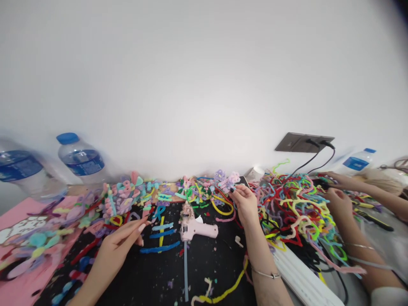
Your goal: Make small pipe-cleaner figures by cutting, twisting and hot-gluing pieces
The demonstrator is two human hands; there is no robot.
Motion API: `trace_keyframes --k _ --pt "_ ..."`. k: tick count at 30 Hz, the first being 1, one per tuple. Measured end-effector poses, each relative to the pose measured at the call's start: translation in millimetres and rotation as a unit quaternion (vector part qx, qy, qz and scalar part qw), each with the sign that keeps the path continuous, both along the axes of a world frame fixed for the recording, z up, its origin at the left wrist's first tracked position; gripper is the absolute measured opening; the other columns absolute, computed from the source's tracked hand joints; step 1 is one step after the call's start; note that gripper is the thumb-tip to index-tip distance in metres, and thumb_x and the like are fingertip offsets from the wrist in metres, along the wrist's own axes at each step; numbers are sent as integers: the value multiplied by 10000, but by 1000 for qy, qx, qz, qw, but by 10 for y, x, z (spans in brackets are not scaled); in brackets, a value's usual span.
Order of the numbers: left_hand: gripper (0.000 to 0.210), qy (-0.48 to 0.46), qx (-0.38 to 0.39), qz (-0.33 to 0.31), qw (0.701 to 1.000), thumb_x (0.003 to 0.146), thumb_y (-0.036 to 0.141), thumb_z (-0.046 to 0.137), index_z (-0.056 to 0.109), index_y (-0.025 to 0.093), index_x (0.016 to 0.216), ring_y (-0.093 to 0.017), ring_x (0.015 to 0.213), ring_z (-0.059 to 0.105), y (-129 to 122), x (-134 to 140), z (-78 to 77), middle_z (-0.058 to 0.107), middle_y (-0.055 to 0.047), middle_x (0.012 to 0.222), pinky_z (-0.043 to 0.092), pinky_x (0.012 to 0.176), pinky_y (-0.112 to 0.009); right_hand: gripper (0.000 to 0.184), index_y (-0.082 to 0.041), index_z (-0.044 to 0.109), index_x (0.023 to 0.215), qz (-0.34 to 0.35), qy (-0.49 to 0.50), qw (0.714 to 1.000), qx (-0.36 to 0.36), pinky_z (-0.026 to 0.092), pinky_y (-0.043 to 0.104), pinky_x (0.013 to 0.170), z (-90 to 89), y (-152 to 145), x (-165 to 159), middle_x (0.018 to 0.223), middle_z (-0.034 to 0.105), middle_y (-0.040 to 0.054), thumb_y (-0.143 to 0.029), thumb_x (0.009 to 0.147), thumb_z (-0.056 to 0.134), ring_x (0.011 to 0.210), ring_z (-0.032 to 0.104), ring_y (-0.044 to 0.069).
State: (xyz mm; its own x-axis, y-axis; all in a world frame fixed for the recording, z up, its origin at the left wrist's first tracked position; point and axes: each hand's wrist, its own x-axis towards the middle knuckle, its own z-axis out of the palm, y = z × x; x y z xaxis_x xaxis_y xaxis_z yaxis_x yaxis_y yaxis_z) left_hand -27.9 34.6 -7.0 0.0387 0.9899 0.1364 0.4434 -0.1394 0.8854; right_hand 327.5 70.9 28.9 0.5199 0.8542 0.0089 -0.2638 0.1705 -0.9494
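My right hand [246,204] is raised at the back of the black work mat [137,276], its thumb and fingers pinched on a small purple and pink pipe-cleaner flower [227,180]. My left hand [119,244] hovers over the left part of the mat with thumb and fingertips pressed together. Whatever sits in that pinch is too small to name. Just right of it lie blue pipe-cleaner strips [161,250] crossed over a yellow one. Between my hands a pale pink glue gun [200,229] rests on the mat, a glue stick [186,272] jutting from it.
Finished pipe-cleaner shapes [123,197] crowd the left and back. A tangled heap of colourful pipe cleaners [299,212] fills the right, beside a white power strip [309,276]. Another person's hand [339,206] works there. Water bottles [79,157] stand along the wall, below a socket plate [296,142].
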Motion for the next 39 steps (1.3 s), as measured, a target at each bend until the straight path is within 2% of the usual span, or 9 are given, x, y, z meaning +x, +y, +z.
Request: trace_keyframes --k 4,7,11,17,23,30,32,35,39 --pt "297 -3 -18 12 1000 697 447 612 749 221 834 -249 793 662 -9 1 -17 712 -46 723 534 725 -329 293 -174 600 757 -19 -17 1000 -1 526 230 553 -57 3 34 620 615 -34 -195 522 773 533 581 100" --pt "268 -2 -49 36 998 625 450 674 743 207 714 -218 635 645 -31 19 4 692 -33 645 525 596 -280 290 -170 606 767 -25 -37 999 -6 529 246 565 -94 7 70 633 624 -25 -206 529 769 546 594 113" --pt "275 -16 -46 30 998 589 444 708 645 180 543 -187 594 609 -56 51 33 650 -20 599 484 553 -228 272 -168 609 772 -38 -71 997 -16 527 252 562 -135 11 110 656 632 -10 -220 550 757 582 609 131" --pt "380 -18 -33 5 999 720 456 617 469 181 504 -118 495 472 -67 61 46 479 31 508 404 502 -199 257 -163 621 801 -37 -116 992 -31 535 270 587 -168 14 130 706 651 23 -227 579 734 662 635 164" --pt "433 22 -7 -48 999 835 443 462 489 183 490 -137 531 501 -64 38 75 499 12 531 415 582 -227 256 -170 616 820 -35 -147 988 -37 544 307 645 -189 17 139 731 671 33 -243 594 712 710 655 187" --pt "443 22 -18 -72 997 850 432 437 510 181 493 -137 495 513 -75 69 120 513 11 499 425 533 -225 226 -166 629 833 -28 -206 977 -49 527 347 754 -135 10 101 834 690 68 -199 613 663 807 659 218" --pt "381 -2 -16 -70 997 836 425 470 556 181 556 -151 546 555 -69 84 132 560 0 545 457 564 -231 241 -168 636 873 -38 -259 963 -60 517 361 777 -86 -10 75 845 689 71 -201 634 638 814 656 225" --pt "249 -39 -18 -38 998 768 424 575 646 187 734 -171 600 609 -56 91 108 647 -28 676 510 581 -246 240 -165 643 918 -61 -385 917 -81 516 361 775 -10 -45 44 871 691 90 -226 698 571 825 653 230" --pt "279 -72 -27 -11 997 697 388 667 667 198 902 -212 740 667 -52 72 34 702 -64 852 562 676 -293 240 -158 647 922 -72 -450 886 -82 506 343 794 66 -84 37 951 686 110 -280 778 499 860 652 232"
